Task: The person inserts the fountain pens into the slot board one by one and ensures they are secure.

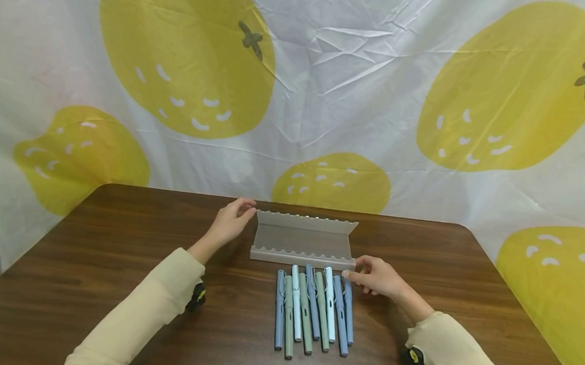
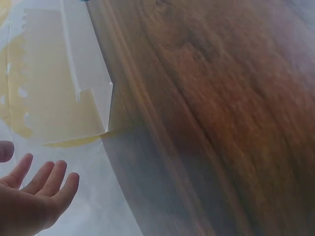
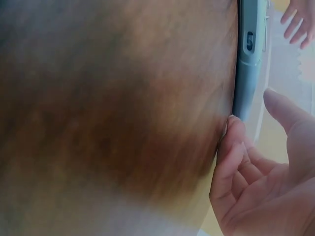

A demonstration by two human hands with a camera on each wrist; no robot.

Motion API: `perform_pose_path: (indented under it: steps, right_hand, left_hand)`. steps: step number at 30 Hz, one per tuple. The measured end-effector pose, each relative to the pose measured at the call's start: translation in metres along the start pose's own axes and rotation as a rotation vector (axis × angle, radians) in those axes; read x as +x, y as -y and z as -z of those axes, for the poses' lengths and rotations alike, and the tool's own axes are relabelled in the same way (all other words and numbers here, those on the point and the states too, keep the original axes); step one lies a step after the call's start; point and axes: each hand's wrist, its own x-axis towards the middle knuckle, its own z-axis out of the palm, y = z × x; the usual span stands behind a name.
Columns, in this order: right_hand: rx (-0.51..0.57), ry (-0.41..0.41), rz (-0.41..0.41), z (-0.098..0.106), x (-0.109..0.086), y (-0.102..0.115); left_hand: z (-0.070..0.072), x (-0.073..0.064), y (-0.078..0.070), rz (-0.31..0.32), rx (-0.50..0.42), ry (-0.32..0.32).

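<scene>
A translucent pen rack [image 1: 301, 241] with scalloped edges stands on the table. My left hand [image 1: 228, 220] is beside its back left corner; in the left wrist view, that hand [image 2: 37, 199] has its fingers spread loosely, apart from the rack [image 2: 91, 73], and holds nothing. In front of the rack lie several capped pens side by side, among them a green pen [image 1: 289, 322], a light blue pen [image 1: 295, 311] and a blue pen [image 1: 279, 315]. My right hand [image 1: 379, 276] is at the rack's front right corner, over the rightmost pen caps. Its fingers bend loosely near a pen [image 3: 248, 59], thumb apart; contact is unclear.
The brown wooden table [image 1: 159, 224] has rounded back corners. Behind it hangs a white cloth [image 1: 306, 122] printed with large yellow fruit. Dark wrist devices sit at both sleeves [image 1: 139, 301].
</scene>
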Motion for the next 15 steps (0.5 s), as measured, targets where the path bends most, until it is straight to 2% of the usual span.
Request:
perform_pose_path:
  steps: [8, 15]
  right_hand:
    - [-0.101, -0.03, -0.032, -0.0066, 0.0006, 0.0037]
    - [-0.097, -0.022, -0.011, -0.0047, -0.0011, 0.0043]
  left_hand:
    - [-0.0064, 0.0033, 0.001, 0.017, -0.002, -0.004]
    - [-0.01, 0.0045, -0.0021, 0.008, 0.021, -0.017]
